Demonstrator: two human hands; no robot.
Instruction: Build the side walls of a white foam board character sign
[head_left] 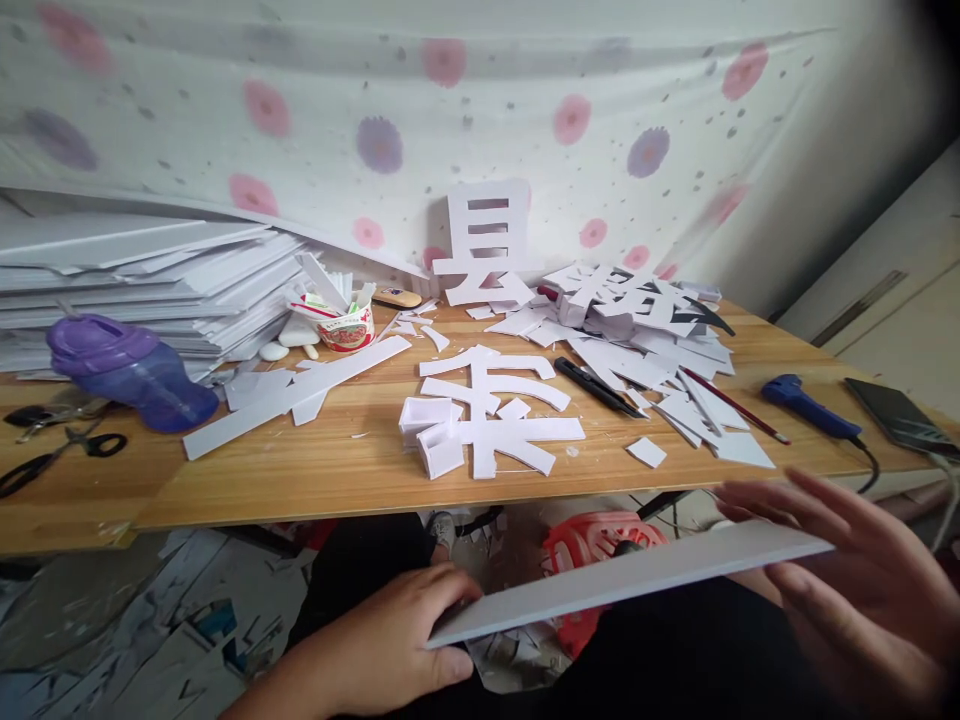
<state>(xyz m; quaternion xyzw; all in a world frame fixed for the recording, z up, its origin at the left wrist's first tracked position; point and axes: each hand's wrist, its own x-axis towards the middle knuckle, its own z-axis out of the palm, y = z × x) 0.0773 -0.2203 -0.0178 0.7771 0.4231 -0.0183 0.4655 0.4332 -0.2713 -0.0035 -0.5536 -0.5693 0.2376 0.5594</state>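
Note:
A flat piece of white foam board (637, 578) is held low in front of the table edge, tilted up toward the right. My left hand (390, 630) pinches its left end, thumb below and fingers above. At the other end, my right hand (855, 580) has the board between its thumb and slightly blurred, extended fingers. Beyond the board, a cut-out white character (491, 430) lies flat on the wooden table, and small folded white pieces (435, 440) rest on its left side. Another cut-out character (487, 245) stands upright against the patterned curtain.
Stacked white boards (135, 280), a purple bottle (135, 370), scissors (67, 450) and a paper tub (345, 325) occupy the left. To the right are scraps (645, 340), a black cutter (596, 385), a pencil (735, 405) and a blue corded tool (810, 405). A red plastic stool (600, 530) stands below.

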